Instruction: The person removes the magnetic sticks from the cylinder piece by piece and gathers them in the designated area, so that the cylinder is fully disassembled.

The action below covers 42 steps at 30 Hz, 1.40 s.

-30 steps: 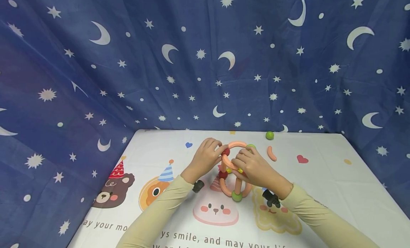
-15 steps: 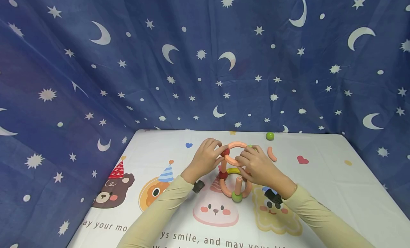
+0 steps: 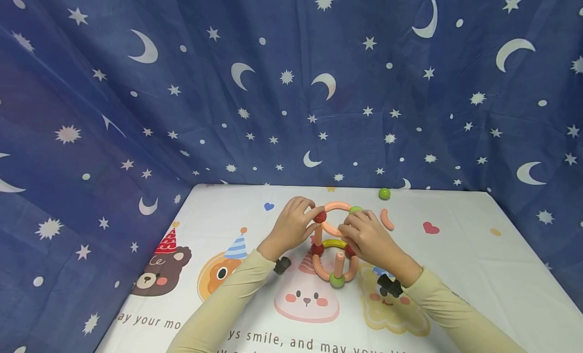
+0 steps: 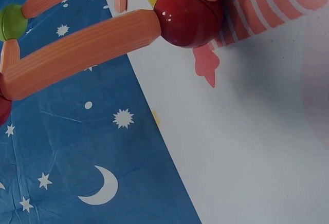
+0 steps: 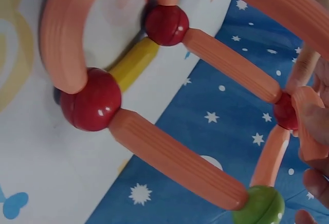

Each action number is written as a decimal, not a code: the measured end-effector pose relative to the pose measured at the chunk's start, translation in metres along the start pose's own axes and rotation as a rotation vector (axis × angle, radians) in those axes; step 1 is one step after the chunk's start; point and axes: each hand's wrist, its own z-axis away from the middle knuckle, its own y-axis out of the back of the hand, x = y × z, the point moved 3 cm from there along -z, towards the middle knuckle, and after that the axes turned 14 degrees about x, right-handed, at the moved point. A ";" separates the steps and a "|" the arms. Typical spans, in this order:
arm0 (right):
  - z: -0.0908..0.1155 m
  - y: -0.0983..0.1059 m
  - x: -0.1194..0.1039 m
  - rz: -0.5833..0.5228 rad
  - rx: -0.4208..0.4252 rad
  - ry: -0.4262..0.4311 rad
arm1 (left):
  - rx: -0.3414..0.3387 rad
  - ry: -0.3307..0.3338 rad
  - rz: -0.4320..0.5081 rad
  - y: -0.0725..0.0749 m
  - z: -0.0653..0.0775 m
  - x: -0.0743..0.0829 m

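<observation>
A toy frame of orange rods and coloured balls stands between the hands. My left hand (image 3: 293,221) pinches its upper left red ball (image 3: 320,217). The fingers of my right hand (image 3: 371,236) hold the right end of a curved orange rod (image 3: 331,229) running from that ball. Behind it another curved rod (image 3: 337,205) reaches a green ball (image 3: 356,209). Below, a yellow rod (image 3: 335,243) links two red balls near the table. An upright orange rod (image 3: 339,264) rises from the front green ball (image 3: 337,280), its top end free. The left wrist view shows a lower red ball (image 4: 187,16) and side rods.
A loose green ball (image 3: 384,193) lies near the table's back edge, with a loose curved orange rod (image 3: 386,219) in front of it. A printed white cloth (image 3: 473,272) covers the table. Blue curtain (image 3: 282,89) with stars and moons hangs behind.
My right hand has shifted right, away from the front upright rod, whose top now shows. The front curved rod's right end has swung upward and right. My left hand stays on the red ball.
</observation>
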 end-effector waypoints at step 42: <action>0.088 0.048 0.134 0.296 0.076 -0.053 | 0.001 0.020 0.025 0.000 0.001 0.001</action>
